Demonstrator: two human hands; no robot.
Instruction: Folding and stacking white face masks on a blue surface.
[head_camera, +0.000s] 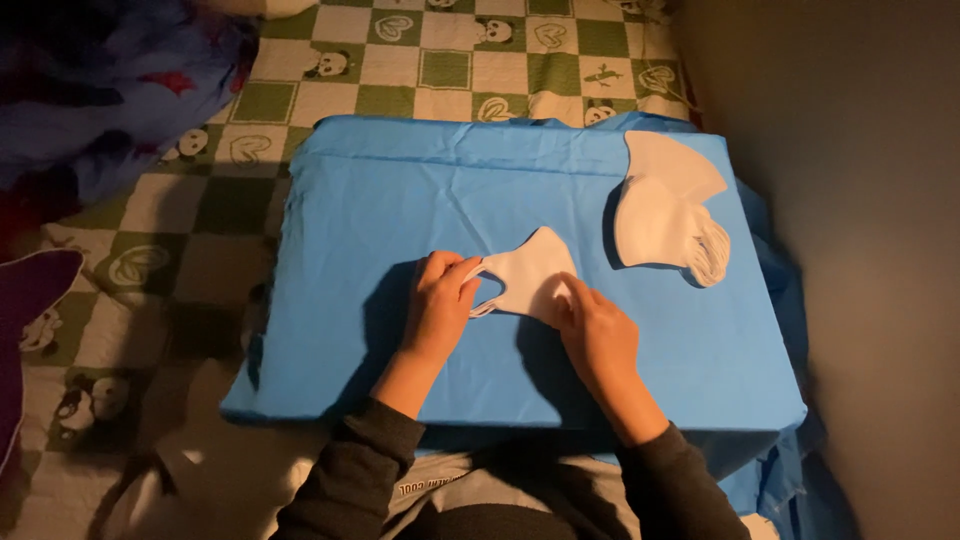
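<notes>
It looked like a home bedroom. A green-and-white checked bedsheet (440, 60) with panda and heart prints lay under a blue cloth-covered board (400, 200), with a rumpled patterned blanket (90, 90) beside a plain wall (860, 250).

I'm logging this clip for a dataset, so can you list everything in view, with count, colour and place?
White face mask: one, white, middle of the blue cloth, held by both hands.
Stack of masks: one pile, white, right far part of the cloth.
Blue cloth: one, blue, draped over a raised surface.
Checked blanket: one, green and white, underneath and to the left.
Patterned bedding: one, blue and red, top left.
Left hand: grip on the mask's ear loop side.
Right hand: pressing the mask's right edge.
</notes>
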